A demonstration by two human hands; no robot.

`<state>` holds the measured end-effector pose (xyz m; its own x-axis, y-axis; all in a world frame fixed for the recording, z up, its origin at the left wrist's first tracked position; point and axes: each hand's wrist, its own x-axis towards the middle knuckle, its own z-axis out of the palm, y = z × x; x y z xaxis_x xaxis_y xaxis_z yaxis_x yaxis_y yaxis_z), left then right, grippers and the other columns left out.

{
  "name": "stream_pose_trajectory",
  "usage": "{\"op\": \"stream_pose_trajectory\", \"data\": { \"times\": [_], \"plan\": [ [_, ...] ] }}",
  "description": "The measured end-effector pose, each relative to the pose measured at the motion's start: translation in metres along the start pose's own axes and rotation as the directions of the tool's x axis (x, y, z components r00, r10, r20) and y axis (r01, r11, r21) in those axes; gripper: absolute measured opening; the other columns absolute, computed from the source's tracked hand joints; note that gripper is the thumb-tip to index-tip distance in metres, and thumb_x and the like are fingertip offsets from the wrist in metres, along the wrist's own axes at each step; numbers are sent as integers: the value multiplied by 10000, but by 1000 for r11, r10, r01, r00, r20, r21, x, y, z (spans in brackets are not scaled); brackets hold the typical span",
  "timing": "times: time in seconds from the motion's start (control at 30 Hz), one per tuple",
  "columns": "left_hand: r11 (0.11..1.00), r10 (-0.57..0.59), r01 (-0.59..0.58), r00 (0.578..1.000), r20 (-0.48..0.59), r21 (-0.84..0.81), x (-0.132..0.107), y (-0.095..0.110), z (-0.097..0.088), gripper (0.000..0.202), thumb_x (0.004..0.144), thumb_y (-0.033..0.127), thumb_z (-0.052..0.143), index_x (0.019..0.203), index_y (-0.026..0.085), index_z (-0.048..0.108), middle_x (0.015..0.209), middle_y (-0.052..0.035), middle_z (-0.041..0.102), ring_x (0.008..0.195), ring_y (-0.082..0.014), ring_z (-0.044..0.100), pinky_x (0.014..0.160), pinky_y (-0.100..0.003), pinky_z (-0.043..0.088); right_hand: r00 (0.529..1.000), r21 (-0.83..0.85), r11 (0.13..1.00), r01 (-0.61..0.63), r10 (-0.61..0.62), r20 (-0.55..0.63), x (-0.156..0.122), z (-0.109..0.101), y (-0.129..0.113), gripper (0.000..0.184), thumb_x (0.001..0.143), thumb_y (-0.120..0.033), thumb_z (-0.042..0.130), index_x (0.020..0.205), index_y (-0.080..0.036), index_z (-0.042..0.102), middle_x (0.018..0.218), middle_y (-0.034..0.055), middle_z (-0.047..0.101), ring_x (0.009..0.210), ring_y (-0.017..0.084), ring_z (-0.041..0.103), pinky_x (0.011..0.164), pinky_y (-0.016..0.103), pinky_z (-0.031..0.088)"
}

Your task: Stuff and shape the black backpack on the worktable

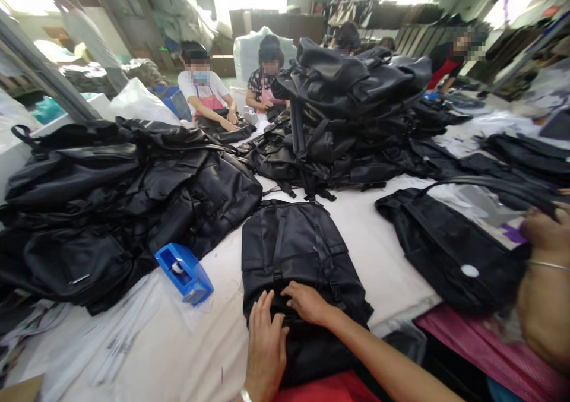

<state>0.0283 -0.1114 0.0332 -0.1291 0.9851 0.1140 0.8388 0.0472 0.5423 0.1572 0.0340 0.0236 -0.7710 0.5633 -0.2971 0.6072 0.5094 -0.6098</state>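
A black backpack [298, 253] lies flat on the white table [374, 224] right in front of me, straps facing up. My left hand [266, 345] rests on its near end with fingers stretched out flat. My right hand [307, 302] lies beside it on the same bag, fingers spread and pressing the fabric. Neither hand holds anything.
Piles of black backpacks stand at the left [111, 206] and at the centre back [351, 111]. A blue tape dispenser [184, 273] sits on the table's left. A neighbour's arm [545, 271] handles another black bag [449, 253] at right. Several people work at the far end.
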Motion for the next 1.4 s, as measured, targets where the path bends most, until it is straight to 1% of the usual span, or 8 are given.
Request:
{"op": "stream_pose_trajectory", "data": {
  "times": [0.23,0.43,0.53,0.7,0.87,1.13,1.3,1.4],
  "plan": [
    [959,-236,274,915,328,-73,-9,-25,18,380,930,205,327,1273,115,463,1125,-144,635,1042,-233,597,905,-376,478,972,-90,995,32,-10,234,-12,1,2,251,805,-173,531,993,-212,693,1057,50,614,902,176,614,776,249,448],
    [934,-314,354,873,372,-42,-6,-34,20,399,966,266,250,1280,72,403,1035,-155,655,950,-250,620,794,-337,446,989,79,995,-62,72,-131,1,-22,-7,222,890,-219,462,982,-208,664,927,28,676,872,150,616,790,237,431],
    [916,-308,378,877,368,-136,1,-33,11,285,956,280,292,1142,155,470,970,-105,654,910,-230,616,765,-318,432,984,108,992,-72,88,-156,4,-28,-11,205,899,-243,459,931,-204,657,885,19,678,818,140,613,750,228,422],
    [934,-89,205,926,367,-293,-17,-14,-8,160,935,276,355,984,224,499,955,-49,606,905,-206,558,790,-326,389,986,-61,993,-99,106,128,-25,-11,-8,189,865,-212,476,854,-202,664,853,31,698,806,178,641,676,247,391],
    [901,122,106,870,478,-421,-36,7,-13,109,805,240,571,898,214,521,904,-11,605,827,-184,536,692,-299,338,969,-366,921,-129,196,152,-40,4,-12,368,754,-214,654,1102,-153,550,910,91,675,811,248,646,639,283,405],
    [419,70,504,812,580,-755,-31,1,4,415,951,402,277,865,145,592,825,-50,639,737,-150,570,655,-254,431,961,-695,665,274,-156,229,-34,10,-16,497,672,-318,762,1057,-138,505,1031,127,561,920,283,532,761,401,456],
    [703,16,345,867,498,-623,-39,3,19,138,751,121,466,812,178,576,775,3,617,724,-132,544,650,-237,391,962,-639,720,269,-170,213,-44,-4,-8,146,864,-98,407,933,-155,522,884,93,579,780,205,536,680,324,416],
    [877,90,129,902,422,-463,-35,10,12,211,762,88,418,854,201,572,839,-15,630,790,-162,564,723,-271,428,993,-528,847,61,-106,-57,-46,-33,-2,179,862,-100,379,964,-157,514,923,78,586,850,187,557,745,294,421]
  ]
}}
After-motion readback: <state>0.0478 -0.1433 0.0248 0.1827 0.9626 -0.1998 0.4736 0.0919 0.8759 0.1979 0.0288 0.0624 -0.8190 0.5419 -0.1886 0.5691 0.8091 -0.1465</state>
